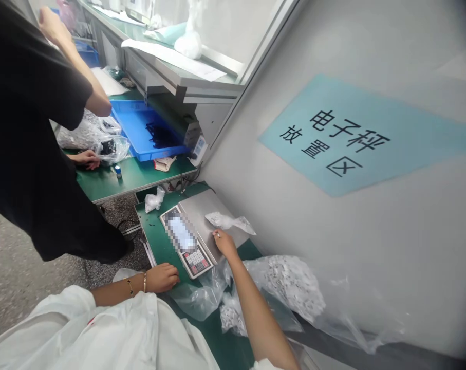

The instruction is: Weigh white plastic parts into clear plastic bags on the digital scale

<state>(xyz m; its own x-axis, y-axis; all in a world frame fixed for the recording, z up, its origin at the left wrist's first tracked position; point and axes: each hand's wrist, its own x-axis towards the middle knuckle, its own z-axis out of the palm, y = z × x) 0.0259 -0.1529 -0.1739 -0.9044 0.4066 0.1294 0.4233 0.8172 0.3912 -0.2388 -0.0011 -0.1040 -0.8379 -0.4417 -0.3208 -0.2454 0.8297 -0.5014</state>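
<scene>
An electronic scale [196, 259] with keypad and lit, blurred display sits on the green table [155, 239]. A small knotted plastic bag of small pale parts [223, 221] lies on its metal plate [200, 205]. Over the plate, beside that bag, is my right hand [225, 244], its fingers pinched together around something too small to name. My left hand [162, 277] rests on the table's near edge, left of the scale, fingers stretched out and holding nothing. Close to my right forearm lie a large clear bag of small pale parts [290, 282] and a smaller filled bag [233, 313].
Another small knotted bag [154, 199] lies beyond the scale. On the neighbouring bench are a blue tray [134, 123] with black parts, several filled bags [86, 133] and a small bottle [118, 171]. A person in black [32, 128] stands at left. A wall panel [371, 246] borders the right.
</scene>
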